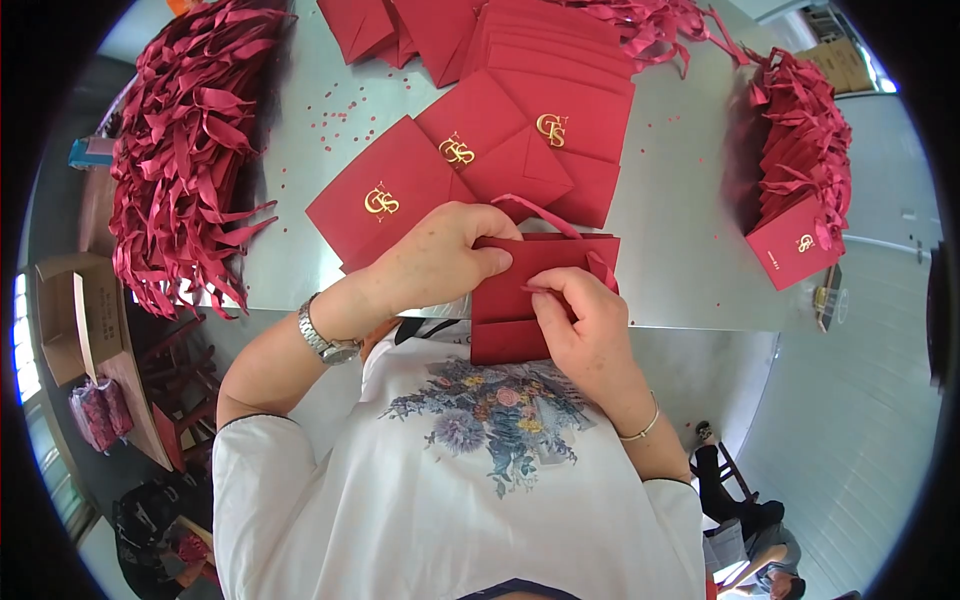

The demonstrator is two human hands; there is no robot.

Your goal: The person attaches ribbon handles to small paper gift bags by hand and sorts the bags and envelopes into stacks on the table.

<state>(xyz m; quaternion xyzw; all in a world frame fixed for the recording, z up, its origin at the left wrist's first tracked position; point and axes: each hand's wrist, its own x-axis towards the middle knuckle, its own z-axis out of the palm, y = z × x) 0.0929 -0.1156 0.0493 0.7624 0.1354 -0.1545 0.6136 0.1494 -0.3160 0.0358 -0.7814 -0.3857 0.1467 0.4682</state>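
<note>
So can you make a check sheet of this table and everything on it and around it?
Surface: grey table, dotted with tiny red scraps.
Job's things: red paper bag held at the table's near edge, a ribbon looping over its top.
Clutter: flat red bags with gold emblems in the middle; ribbon heap on the left; row of finished bags on the right.
Grippers: left hand grips the bag's top; right hand pinches its front by the ribbon end.
Cables: nothing seen.
Surroundings: cardboard box at lower left; another person at lower right; pale floor.
</note>
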